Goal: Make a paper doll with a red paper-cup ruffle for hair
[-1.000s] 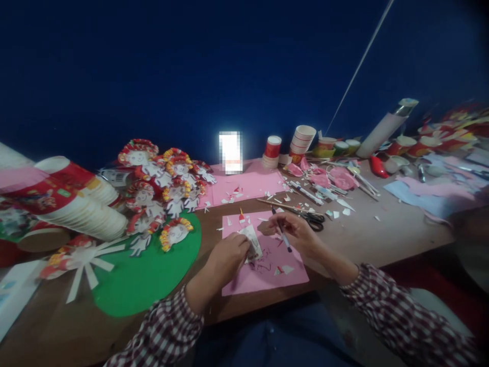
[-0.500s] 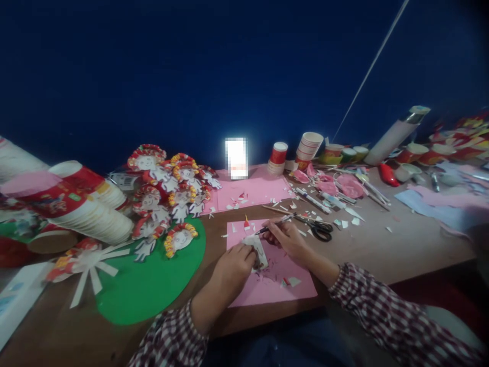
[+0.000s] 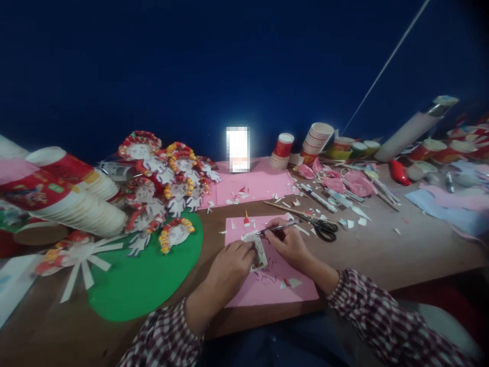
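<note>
My right hand (image 3: pixel 288 243) grips a pen (image 3: pixel 280 227), its tip at the top edge of a small piece of white paper (image 3: pixel 262 260) with dark lines on it. My left hand (image 3: pixel 233 262) has its fingers curled and pressed on that piece's left side, covering part of it. Beneath both lies a pink sheet (image 3: pixel 275 293) with dark scribbles and a few paper scraps (image 3: pixel 293 283). Just beyond my hands is a small red-and-white cutout (image 3: pixel 246 221). Black-handled scissors (image 3: pixel 326 229) rest to the right of my right hand.
Paper-cup stacks (image 3: pixel 86 204) lean at left beside cut-out paper dolls (image 3: pixel 175 237) and a green sheet (image 3: pixel 145 285). Behind are another pink sheet (image 3: pixel 260 186), a bright blurred screen (image 3: pixel 238 149) and upright cups (image 3: pixel 317 140). Pens (image 3: pixel 317 198), scraps and a roll (image 3: pixel 412 132) lie right.
The view has shifted slightly. The pen's rear end now points lower and more to the right, its tip still by the paper's top edge. My left hand stays on the paper.
</note>
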Tool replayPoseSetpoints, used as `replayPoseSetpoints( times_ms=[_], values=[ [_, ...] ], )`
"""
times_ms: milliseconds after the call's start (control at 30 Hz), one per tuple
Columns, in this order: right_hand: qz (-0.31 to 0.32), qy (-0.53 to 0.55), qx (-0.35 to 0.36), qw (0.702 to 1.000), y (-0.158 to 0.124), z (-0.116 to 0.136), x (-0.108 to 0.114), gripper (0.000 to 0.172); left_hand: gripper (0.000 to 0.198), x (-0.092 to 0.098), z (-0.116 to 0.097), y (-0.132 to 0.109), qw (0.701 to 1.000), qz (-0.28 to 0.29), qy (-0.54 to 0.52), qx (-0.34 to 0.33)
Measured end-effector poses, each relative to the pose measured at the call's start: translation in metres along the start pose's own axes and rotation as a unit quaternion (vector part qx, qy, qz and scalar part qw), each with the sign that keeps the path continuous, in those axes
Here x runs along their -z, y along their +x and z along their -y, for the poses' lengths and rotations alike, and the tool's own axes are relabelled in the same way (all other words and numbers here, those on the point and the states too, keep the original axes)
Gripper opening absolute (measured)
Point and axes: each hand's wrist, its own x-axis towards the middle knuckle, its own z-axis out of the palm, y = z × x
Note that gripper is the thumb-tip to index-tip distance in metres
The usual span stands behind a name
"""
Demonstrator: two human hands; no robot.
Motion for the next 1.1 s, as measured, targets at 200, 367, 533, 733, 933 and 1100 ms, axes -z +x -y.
replayPoseSetpoints(
  times_ms=[200, 367, 533, 733, 933, 1100],
  values=[
    [0.019, -0.005, 0.019, 1.0, 0.0001, -0.0003, -0.0006, 0.006, 0.013, 0.0021, -0.0024, 0.0024, 1.0, -0.012, -0.024, 0.013],
    [0.036, -0.016, 0.022, 0.999, 0.0006, 0.0003, -0.0014, 0.005, 0.019, 0.0022, -0.0038, 0.0031, 0.999, -0.005, -0.035, 0.03],
    [0.056, -0.008, 0.027, 0.998, 0.0012, -0.0003, -0.0011, 0.007, 0.015, 0.0023, -0.0038, 0.004, 0.999, -0.004, -0.031, 0.032],
    [0.063, -0.015, 0.031, 0.997, 0.0012, -0.0003, -0.0006, 0.005, 0.016, 0.0016, -0.0025, 0.0044, 0.999, -0.011, -0.037, 0.028],
    [0.06, -0.015, 0.023, 0.998, 0.0012, 0.001, -0.0005, 0.007, 0.016, 0.0027, -0.0037, 0.0056, 0.999, -0.004, -0.022, 0.031],
    [0.07, -0.021, 0.022, 0.997, 0.0019, 0.0021, 0.0003, 0.008, 0.017, 0.003, -0.0046, 0.0049, 0.999, -0.003, -0.015, 0.034]
  ],
)
